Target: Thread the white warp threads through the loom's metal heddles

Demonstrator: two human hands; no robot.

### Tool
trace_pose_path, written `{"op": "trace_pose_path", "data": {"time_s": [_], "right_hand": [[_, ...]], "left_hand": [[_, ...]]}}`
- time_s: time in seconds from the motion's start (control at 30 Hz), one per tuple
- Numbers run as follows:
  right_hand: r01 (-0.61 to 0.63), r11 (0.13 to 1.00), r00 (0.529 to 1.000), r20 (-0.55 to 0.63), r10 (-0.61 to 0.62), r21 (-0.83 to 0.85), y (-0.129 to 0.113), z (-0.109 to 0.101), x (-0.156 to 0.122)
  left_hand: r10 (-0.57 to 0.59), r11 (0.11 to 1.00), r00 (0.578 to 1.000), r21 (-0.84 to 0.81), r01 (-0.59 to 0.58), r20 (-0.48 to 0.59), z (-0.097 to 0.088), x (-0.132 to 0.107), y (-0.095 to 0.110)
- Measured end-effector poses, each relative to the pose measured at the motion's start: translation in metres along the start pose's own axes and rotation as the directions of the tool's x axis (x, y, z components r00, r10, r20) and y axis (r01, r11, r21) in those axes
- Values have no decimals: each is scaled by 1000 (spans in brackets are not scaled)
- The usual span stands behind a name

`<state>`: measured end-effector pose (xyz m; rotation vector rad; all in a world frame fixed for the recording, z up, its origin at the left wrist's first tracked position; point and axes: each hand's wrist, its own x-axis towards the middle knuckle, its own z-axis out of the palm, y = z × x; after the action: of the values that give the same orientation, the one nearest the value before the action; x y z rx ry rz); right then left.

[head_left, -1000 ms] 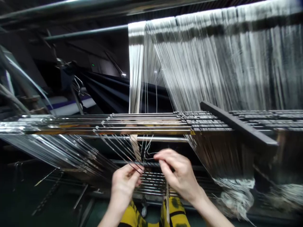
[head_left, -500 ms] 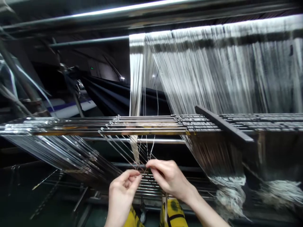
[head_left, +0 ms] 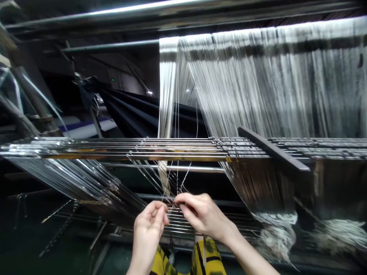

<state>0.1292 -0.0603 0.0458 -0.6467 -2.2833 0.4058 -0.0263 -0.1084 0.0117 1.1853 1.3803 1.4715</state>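
Observation:
Low in front of the loom, my left hand (head_left: 150, 225) is closed in a pinch, with thumb and forefinger together on a fine thread. My right hand (head_left: 203, 215) pinches thread right beside it, fingertips almost meeting the left ones. What lies between the fingertips is too fine to make out fully. Several slanting heddle wires (head_left: 145, 173) run from the heddle bars (head_left: 177, 149) down to my fingers. A loose pale thread (head_left: 186, 177) curls down to my right hand. Behind the bars hangs a narrow bundle of white warp threads (head_left: 168, 95).
A wide sheet of warp threads (head_left: 258, 91) hangs at the right, ending in knotted bunches (head_left: 278, 236). A dark flat bar (head_left: 272, 149) lies across the heddle bars. More heddles (head_left: 71, 179) crowd the left. Metal rods (head_left: 180, 225) sit below my hands.
My left hand has drawn slightly away from the right, its fingers curled closer together. The right hand has shifted a little left. The view has moved slightly.

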Motion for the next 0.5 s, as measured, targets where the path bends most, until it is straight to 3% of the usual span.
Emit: {"op": "trace_pose_path", "data": {"time_s": [0.1, 0.2, 0.3, 0.4, 0.5], "right_hand": [[-36, 997, 999, -36, 39, 68, 2, 2, -1], [-59, 998, 998, -34, 58, -3, 1, 6, 4], [17, 1000, 1000, 14, -17, -16, 2, 5, 7], [-74, 966, 997, -5, 77, 246, 9, -2, 2], [-170, 894, 975, -59, 213, 415, 14, -8, -4]], "left_hand": [[-29, 993, 994, -108, 40, 102, 0, -3, -3], [0, 972, 975, -227, 51, 222, 2, -6, 6], [-71, 847, 954, -487, 211, 290, -3, -2, 15], [-161, 775, 953, -565, 283, 257, -14, 4, 13], [-210, 841, 944, -446, 308, 256, -19, 7, 4]]}}
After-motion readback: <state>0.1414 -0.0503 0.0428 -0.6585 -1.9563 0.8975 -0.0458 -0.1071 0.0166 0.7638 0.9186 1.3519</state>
